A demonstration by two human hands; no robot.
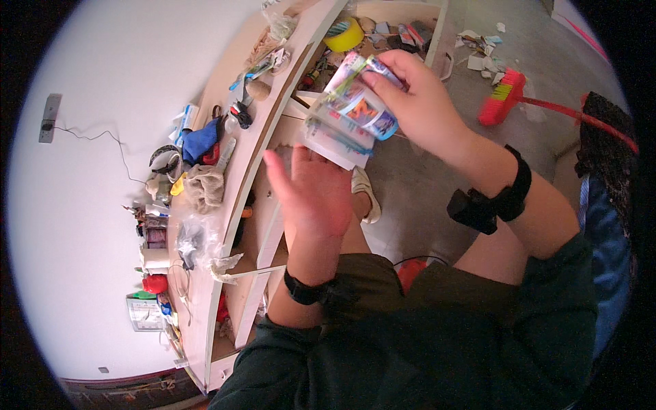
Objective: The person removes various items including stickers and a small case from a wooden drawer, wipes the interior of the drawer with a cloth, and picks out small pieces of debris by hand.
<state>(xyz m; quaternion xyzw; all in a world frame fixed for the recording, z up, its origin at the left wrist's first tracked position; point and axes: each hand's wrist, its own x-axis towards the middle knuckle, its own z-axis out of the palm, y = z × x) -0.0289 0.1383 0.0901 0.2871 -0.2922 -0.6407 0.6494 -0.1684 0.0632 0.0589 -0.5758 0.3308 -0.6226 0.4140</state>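
My right hand (420, 96) pinches a small bundle of colourful printed packets (365, 109) between thumb and fingers, above the open drawer's near edge. The packets are blue, purple and white, with an orange picture, and slightly blurred. Under their lower end is a pale, flat, box-like piece (336, 145); whether it belongs to the bundle I cannot tell. My left hand (314, 195) is palm up just below, thumb spread out to the side. Its fingertips are partly hidden by the pale piece, and nothing shows gripped in it.
An open drawer (443, 34) holds a yellow tape roll (343, 35) and loose bits. Clutter, including a blue pouch (203, 141) and a beige cloth (203, 188), lines the desktop (236, 198) on the left. Right, a red broom (502, 99) lies by scraps (482, 61) on the floor.
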